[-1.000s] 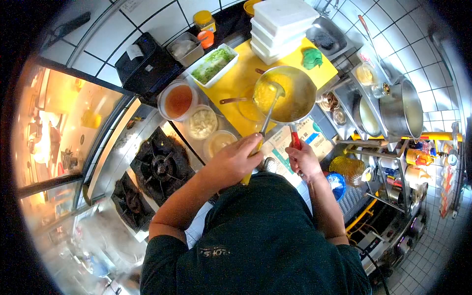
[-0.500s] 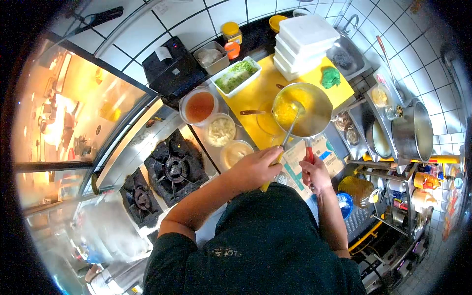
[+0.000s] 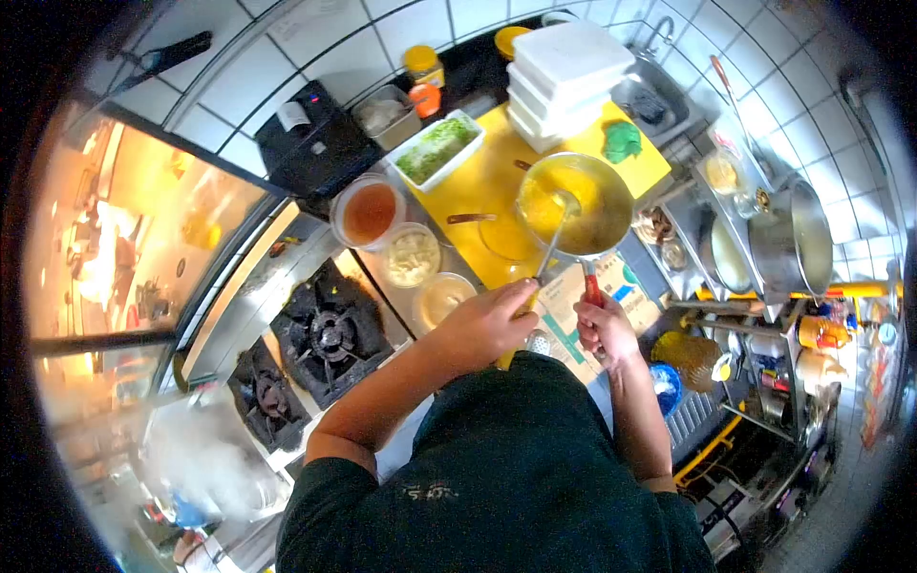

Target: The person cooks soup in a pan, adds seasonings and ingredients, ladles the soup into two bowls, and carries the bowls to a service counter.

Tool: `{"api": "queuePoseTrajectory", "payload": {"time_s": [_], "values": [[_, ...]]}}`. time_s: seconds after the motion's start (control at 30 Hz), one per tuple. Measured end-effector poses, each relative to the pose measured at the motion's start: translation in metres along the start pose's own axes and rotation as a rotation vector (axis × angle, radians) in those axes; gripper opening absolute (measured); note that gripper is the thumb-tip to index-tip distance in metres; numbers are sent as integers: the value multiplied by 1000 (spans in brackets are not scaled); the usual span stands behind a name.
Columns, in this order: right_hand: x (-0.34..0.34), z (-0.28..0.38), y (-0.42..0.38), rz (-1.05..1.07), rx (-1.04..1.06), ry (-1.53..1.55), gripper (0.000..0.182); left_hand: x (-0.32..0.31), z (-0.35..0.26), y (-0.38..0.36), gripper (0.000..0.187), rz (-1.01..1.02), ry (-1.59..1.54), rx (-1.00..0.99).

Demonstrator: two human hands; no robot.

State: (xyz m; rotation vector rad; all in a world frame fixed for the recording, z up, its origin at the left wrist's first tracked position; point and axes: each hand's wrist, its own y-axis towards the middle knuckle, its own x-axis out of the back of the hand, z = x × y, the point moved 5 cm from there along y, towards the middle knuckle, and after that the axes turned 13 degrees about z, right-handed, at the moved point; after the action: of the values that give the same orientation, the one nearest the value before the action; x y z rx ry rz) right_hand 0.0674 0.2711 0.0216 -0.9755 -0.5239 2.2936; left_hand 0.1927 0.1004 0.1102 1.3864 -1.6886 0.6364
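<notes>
My left hand [image 3: 501, 320] is closed around the yellow handle of a ladle [image 3: 551, 251]. The ladle's metal bowl dips into yellow liquid with small bits [image 3: 543, 215] in a steel saucepan [image 3: 611, 205]. My right hand [image 3: 607, 327] grips the saucepan's red handle [image 3: 591, 286]. The pan sits over the yellow cutting board [image 3: 458, 202], its mouth tilted toward me; whether it touches the board is hidden. A brown-handled lid or pan, seemingly clear [image 3: 511, 239], lies just left of it.
Left stand tubs of red-brown liquid [image 3: 370, 212], pale chunks [image 3: 413, 255] and beige liquid [image 3: 445, 298], beside a gas burner [image 3: 332, 329]. Behind are a tray of chopped greens [image 3: 439, 150], stacked white containers [image 3: 570, 76] and a green cloth [image 3: 622, 141].
My view has shifted, so most of the surroundings appear further left. Both hands keep their grips. The yellow contents look more evenly spread in the saucepan.
</notes>
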Motion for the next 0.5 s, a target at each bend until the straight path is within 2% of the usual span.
{"api": "queuePoseTrajectory", "payload": {"time_s": [0.1, 0.2, 0.27, 0.37, 0.5], "values": [[4, 12, 0, 8, 55, -21, 15, 7, -5, 8, 18, -35, -29, -17], [9, 28, -1, -86, 66, -122, 15, 2, -3, 15, 20, -74, -102, -18], [14, 39, -4, -154, 51, -254, 16, 0, -5, 21, 21, -86, -36, -82], [22, 57, -4, -212, 72, -419, 15, -6, -1, 27, 36, -22, -216, -1], [38, 72, -1, -293, 111, -572, 14, -13, -2, 31, 37, -37, -53, -126]]}}
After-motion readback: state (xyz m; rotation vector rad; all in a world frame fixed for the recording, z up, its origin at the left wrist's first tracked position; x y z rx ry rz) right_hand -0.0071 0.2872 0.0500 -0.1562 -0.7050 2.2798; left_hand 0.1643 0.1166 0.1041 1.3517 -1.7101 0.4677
